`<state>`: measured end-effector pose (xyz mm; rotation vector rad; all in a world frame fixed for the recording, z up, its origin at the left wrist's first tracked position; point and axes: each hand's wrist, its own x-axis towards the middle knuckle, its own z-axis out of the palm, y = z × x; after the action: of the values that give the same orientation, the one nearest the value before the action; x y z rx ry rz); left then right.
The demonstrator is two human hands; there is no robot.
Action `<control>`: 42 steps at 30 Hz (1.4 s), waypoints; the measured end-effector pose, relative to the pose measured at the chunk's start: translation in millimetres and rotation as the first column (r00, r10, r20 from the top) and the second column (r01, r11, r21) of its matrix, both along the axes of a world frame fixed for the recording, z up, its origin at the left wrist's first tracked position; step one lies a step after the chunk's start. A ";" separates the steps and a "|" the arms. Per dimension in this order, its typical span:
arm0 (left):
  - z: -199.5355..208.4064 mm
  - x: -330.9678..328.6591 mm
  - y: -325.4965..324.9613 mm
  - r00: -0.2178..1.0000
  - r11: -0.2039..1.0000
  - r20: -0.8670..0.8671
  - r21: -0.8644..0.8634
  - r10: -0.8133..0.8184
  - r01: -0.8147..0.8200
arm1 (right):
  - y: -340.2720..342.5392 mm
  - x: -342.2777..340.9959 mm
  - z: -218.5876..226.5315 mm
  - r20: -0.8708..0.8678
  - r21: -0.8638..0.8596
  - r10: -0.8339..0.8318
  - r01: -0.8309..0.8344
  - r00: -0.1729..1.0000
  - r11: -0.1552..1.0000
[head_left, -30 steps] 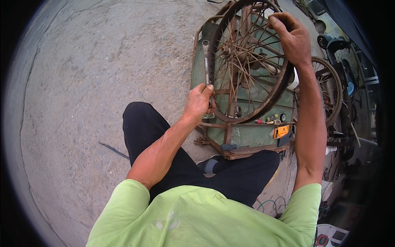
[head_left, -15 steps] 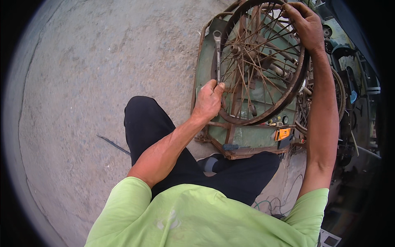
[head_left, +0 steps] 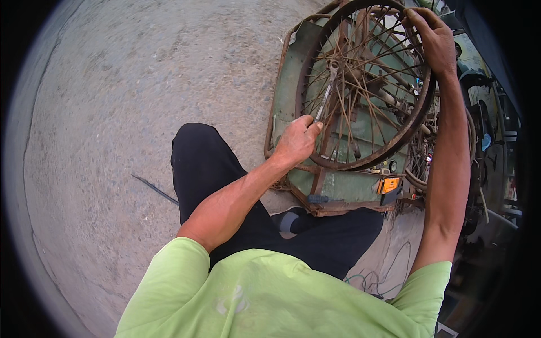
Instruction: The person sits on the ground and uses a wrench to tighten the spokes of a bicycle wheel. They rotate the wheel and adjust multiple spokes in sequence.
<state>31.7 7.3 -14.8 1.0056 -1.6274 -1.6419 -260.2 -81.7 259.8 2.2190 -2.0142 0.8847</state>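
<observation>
A rusty spoked wheel rim (head_left: 360, 165) without a tyre stands over a green metal panel (head_left: 338, 188) framed by brown rusty bars. My left hand (head_left: 298, 141) grips a steel ring wrench (head_left: 325, 97) by its lower end. The wrench's ring head lies at the hub, over the axle end; whether it is seated on a nut is too small to tell. At the rim's upper right, my right hand (head_left: 433, 39) is closed around the edge with its fingers curled over it.
A screwdriver with a dark handle (head_left: 318, 199) and an orange-and-black box (head_left: 387, 186) lie on the panel's near part. A dark rod (head_left: 152, 188) is on the concrete ground at left. Thin cables (head_left: 375, 281) lie near my right knee. Machine parts crowd the right side.
My left hand has moved right and brought the wrench's ring head from the rim's left side to the hub. The wheel appears slightly farther right, with my right hand still on its rim.
</observation>
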 end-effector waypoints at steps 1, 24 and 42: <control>2.3 0.9 -7.6 1.000 0.999 -0.001 0.044 0.026 -0.026 | -0.2 0.9 0.5 0.011 -0.004 0.007 -0.007 1.000 1.000; 1.1 2.3 -8.7 0.986 0.994 0.152 -0.079 -0.066 0.079 | -0.8 73.2 8.2 0.203 -0.066 -0.111 0.127 0.973 0.990; 4.6 11.7 0.2 0.999 0.983 -0.011 0.176 0.049 -0.046 | -8.9 69.7 15.2 0.211 -0.003 -0.092 0.095 0.973 0.995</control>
<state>43.4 7.5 -10.2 1.1077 -1.4572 -1.7800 -190.5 -90.6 275.1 2.0822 -2.1711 1.1627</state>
